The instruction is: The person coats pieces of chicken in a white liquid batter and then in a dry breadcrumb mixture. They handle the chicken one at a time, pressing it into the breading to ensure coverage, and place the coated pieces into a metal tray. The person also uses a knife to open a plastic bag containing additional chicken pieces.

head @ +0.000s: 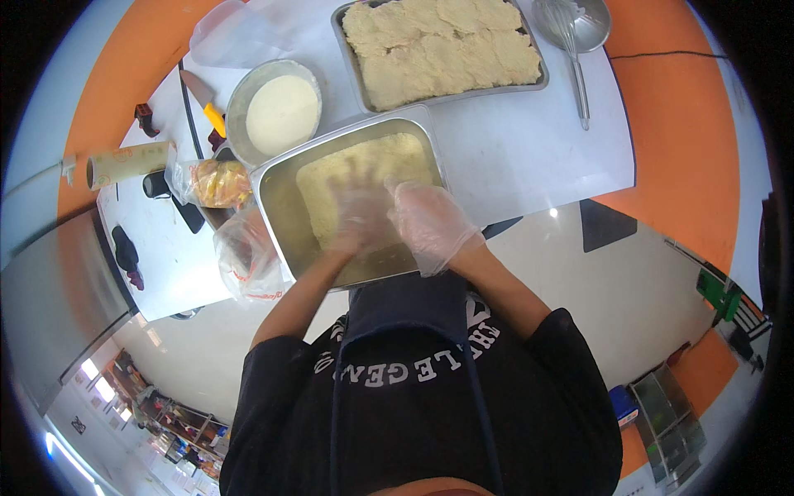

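Note:
A deep rectangular steel pan point(273, 204) lies at the table's front edge, holding a layer of pale yellow crumbs point(397, 149). My left hand point(356, 214), in a clear plastic glove, is blurred over the crumbs with its fingers spread. Whether it presses on them is unclear. My right hand point(428, 217), gloved likewise, is partly curled at the pan's right side and covers part of the rim there. I cannot tell if it grips anything. Beyond the pan, a shallow metal tray point(459, 97) holds flat, crumb-coated pieces point(446, 49).
Left of the tray stands a metal bowl point(236, 118) of cream-coloured contents point(282, 115). A yellow-handled knife point(205, 99) lies beyond it. Plastic bags point(248, 254) crowd the pan's left side. A whisk point(574, 68) rests in a steel bowl point(592, 28) at the back right.

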